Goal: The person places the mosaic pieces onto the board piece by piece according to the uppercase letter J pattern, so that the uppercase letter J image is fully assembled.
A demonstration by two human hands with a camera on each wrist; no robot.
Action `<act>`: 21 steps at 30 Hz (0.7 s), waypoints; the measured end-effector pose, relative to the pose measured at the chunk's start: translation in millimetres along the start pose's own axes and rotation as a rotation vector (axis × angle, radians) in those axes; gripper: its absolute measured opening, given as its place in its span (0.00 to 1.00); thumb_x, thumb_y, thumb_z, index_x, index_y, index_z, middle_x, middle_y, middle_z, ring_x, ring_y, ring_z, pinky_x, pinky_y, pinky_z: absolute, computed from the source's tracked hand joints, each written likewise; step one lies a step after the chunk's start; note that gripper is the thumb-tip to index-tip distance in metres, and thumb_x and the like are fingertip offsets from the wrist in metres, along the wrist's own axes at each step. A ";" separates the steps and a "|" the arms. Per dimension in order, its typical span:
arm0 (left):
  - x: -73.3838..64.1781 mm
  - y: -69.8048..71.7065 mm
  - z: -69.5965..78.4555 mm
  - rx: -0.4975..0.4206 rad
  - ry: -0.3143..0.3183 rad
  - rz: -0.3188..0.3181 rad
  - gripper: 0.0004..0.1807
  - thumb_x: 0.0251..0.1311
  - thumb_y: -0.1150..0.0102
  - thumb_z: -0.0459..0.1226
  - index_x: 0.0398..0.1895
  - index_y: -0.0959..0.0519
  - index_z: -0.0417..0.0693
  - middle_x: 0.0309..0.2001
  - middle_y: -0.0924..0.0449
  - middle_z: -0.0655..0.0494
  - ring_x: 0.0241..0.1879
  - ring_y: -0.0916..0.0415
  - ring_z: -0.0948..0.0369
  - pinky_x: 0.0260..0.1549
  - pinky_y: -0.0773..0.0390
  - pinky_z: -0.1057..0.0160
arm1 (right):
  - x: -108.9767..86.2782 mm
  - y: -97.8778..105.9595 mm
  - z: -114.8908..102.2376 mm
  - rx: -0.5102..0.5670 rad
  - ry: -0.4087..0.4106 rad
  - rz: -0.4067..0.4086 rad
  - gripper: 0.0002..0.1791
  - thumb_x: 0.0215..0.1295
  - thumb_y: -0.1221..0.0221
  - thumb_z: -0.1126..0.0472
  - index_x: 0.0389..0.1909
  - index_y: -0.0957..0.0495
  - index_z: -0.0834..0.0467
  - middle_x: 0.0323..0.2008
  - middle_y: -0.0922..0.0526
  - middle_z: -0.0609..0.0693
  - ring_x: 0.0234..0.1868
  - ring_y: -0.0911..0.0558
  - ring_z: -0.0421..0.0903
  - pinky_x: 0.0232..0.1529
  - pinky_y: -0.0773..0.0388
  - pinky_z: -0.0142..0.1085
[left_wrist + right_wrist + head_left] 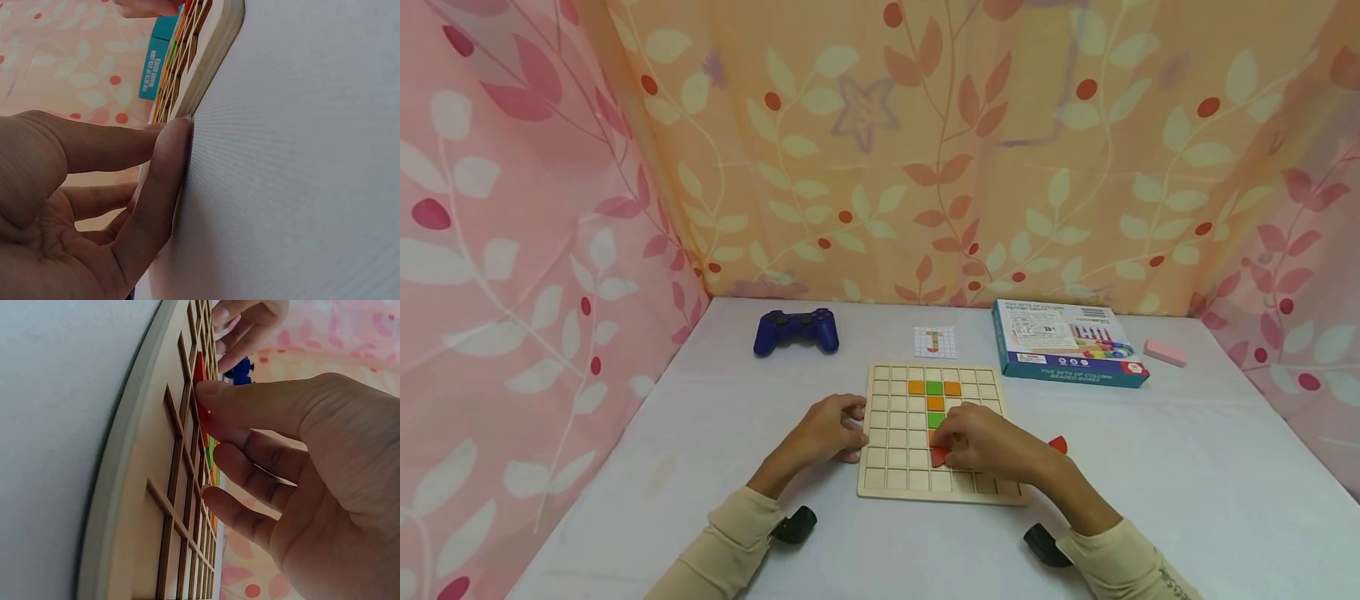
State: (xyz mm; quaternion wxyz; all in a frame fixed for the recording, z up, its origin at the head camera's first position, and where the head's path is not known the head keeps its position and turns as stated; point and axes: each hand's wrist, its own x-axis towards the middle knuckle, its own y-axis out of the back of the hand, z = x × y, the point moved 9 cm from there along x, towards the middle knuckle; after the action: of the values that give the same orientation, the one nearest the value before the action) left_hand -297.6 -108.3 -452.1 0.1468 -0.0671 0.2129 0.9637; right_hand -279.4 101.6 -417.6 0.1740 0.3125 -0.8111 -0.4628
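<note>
In the head view, a wooden grid board lies on the table. Orange and green square tiles form a short row near its top, with more tiles down a column below. My right hand pinches a red piece with a curved side at the column's lower end; in the right wrist view the thumb and index finger are on this red piece. My left hand touches the board's left edge with its fingers apart. Another red piece lies right of the board, partly hidden by my right wrist.
Behind the board lies a small pattern card. To its right are a teal-edged box and a pink eraser-like block. A blue game controller lies at the back left. Patterned cloth hangs behind the table.
</note>
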 end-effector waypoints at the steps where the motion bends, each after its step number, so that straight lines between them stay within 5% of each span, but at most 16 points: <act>1: 0.2 -0.1 -0.1 0.000 0.001 -0.001 0.35 0.60 0.31 0.23 0.73 0.29 0.33 0.57 0.22 0.45 0.43 0.17 0.58 0.33 0.08 0.60 | 0.1 0.1 -0.1 0.001 -0.001 0.002 0.13 0.64 0.26 0.60 0.49 0.09 0.51 0.41 0.15 0.38 0.44 0.24 0.42 0.45 0.19 0.32; 15: -0.4 0.7 -1.1 0.002 0.005 0.002 0.35 0.60 0.31 0.22 0.73 0.29 0.33 0.58 0.22 0.44 0.43 0.17 0.58 0.32 0.08 0.60 | 1.5 2.7 0.6 0.008 -0.015 0.016 0.13 0.64 0.26 0.59 0.50 0.10 0.50 0.42 0.15 0.39 0.45 0.23 0.42 0.47 0.17 0.33; 21: 0.1 -0.7 -0.8 -0.003 0.000 -0.003 0.36 0.60 0.32 0.22 0.73 0.29 0.33 0.58 0.23 0.44 0.45 0.17 0.58 0.32 0.08 0.60 | -3.2 12.8 20.2 0.120 -0.072 0.019 0.13 0.67 0.28 0.58 0.52 0.11 0.52 0.42 0.15 0.40 0.45 0.22 0.43 0.47 0.17 0.31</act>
State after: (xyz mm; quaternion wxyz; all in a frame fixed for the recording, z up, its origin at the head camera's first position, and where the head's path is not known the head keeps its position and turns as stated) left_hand -297.4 -108.1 -453.1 0.1481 -0.0675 0.2112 0.9638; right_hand -293.0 121.6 -416.9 0.1303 0.2976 -0.8461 -0.4226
